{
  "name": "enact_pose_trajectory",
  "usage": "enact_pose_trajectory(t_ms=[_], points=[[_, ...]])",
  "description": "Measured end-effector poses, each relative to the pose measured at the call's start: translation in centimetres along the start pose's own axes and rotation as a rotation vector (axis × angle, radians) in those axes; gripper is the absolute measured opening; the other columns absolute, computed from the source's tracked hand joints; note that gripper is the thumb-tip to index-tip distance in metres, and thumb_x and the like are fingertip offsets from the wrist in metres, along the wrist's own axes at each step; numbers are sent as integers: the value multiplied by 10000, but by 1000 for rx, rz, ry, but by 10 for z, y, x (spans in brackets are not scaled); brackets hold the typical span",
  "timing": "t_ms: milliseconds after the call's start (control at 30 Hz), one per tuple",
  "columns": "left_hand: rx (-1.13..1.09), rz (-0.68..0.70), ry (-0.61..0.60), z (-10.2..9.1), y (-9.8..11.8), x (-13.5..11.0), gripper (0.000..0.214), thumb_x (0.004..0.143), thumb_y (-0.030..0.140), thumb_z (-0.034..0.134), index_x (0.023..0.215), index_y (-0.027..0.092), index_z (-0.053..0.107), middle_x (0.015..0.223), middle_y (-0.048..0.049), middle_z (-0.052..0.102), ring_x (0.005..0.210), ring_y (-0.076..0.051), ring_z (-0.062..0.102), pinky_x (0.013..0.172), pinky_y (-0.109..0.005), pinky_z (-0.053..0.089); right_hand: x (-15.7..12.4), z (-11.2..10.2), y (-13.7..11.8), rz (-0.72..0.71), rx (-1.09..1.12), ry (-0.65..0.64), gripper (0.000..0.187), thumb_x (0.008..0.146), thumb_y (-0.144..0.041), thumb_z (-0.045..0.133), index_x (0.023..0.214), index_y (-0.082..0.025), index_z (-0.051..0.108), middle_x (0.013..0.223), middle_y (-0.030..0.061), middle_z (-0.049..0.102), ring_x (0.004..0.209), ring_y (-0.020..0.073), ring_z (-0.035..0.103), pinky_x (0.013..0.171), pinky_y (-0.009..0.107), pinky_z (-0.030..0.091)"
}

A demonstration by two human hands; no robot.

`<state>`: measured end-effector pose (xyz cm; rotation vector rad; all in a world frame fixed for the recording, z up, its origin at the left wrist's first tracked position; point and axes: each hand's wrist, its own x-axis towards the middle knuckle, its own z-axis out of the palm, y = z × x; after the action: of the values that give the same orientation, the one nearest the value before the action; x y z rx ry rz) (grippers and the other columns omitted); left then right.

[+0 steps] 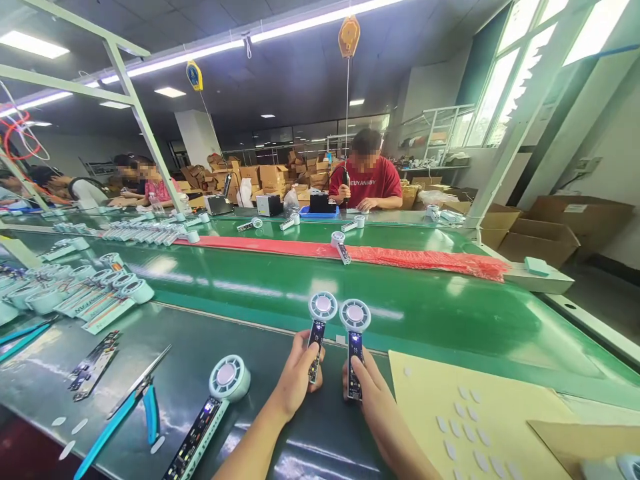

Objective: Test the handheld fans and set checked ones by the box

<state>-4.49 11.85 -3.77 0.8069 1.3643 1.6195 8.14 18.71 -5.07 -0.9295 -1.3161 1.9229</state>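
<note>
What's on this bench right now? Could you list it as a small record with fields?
Place: green workbench beside a conveyor belt
Left hand: holds a fan unit, head away from the person
Right hand: holds a second fan unit, same pose
Between units: side by side, apart
Lying nearby: third fan unit, blue pliers, yellow sheet with small pads
Others: person in red shirt across the belt

dark workbench [210,347], blue pliers [127,417], fan unit [213,407], yellow sheet [480,407], circuit board [94,365]
</note>
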Motion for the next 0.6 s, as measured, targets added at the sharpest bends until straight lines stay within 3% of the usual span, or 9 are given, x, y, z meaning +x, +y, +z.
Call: enact_pose_trajectory(t_ms=[167,367,500,600], points=[[-2,6,12,0,5,0,325,864,463,419,1068,228,326,771,47,433,364,-5,311,353,-163,217,4,2,8,2,60,10,663,688,-657,556,1179,-216,484,708,-9,520,601,186,458,531,278,372],[15,14,6,1,5,-1,321,857,452,430,1063,226,332,776,45,434,366,-6,309,357,-164,221,-3,4,-1,14,45,21,611,719,-578,565,1202,-214,483,775,7,543,714,210,493,611,287,397],[15,12,3,1,4,-1,319,854,441,427,1072,230,329,779,44,439,366,-8,313,357,-165,221,1,4,3,45,75,47,669,652,-607,581,1177,-203,486,705,-1,529,634,208,475,553,293,378],[12,3,5,1,3,0,302,857,433,419,1060,228,331,775,47,435,366,-7,308,358,-163,226,0,5,3,40,91,16,629,684,-583,575,1172,-201,469,691,-13,509,612,187,453,556,283,380]])
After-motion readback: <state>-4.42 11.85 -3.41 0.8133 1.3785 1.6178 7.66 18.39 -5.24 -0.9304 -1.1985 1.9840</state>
